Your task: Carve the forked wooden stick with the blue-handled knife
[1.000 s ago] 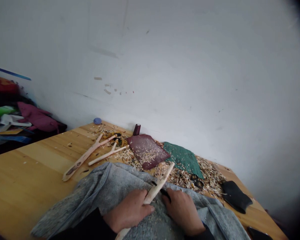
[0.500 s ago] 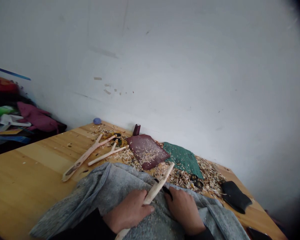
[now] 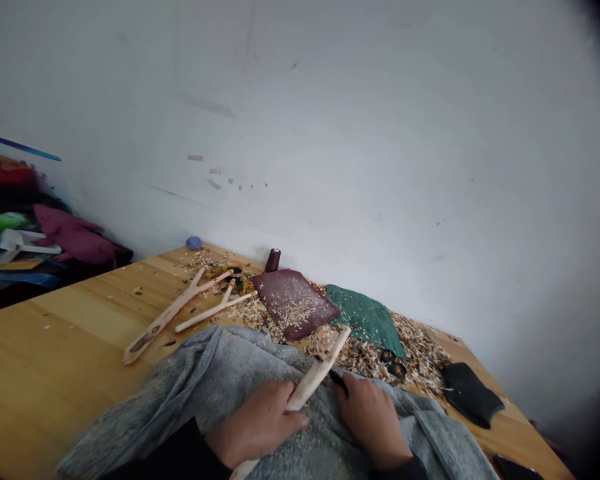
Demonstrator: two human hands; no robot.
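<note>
My left hand (image 3: pixel 260 421) is closed around a peeled, pale wooden stick (image 3: pixel 320 373). The stick slants up and away to the right, and its lower end shows below my wrist. Just right of it, my right hand (image 3: pixel 370 413) is closed on the black handle of a carving knife (image 3: pixel 339 381). A small dark part, seemingly its blade, shows against the stick; most of the blade is hidden. Beneath both hands lies a grey cloth (image 3: pixel 240 360), dusted with shavings.
Two forked sticks (image 3: pixel 173 313) lie on the wooden table (image 3: pixel 55 360) at left. Wood shavings (image 3: pixel 420 347) surround a maroon sheet (image 3: pixel 297 303) and a green sheet (image 3: pixel 365 317). A thread spool (image 3: pixel 273 260) stands by the wall. A black pad (image 3: pixel 473 393) lies at right.
My right hand and the knife have shifted slightly to the right. The stick's far end has moved a little. My left hand keeps its hold almost in place.
</note>
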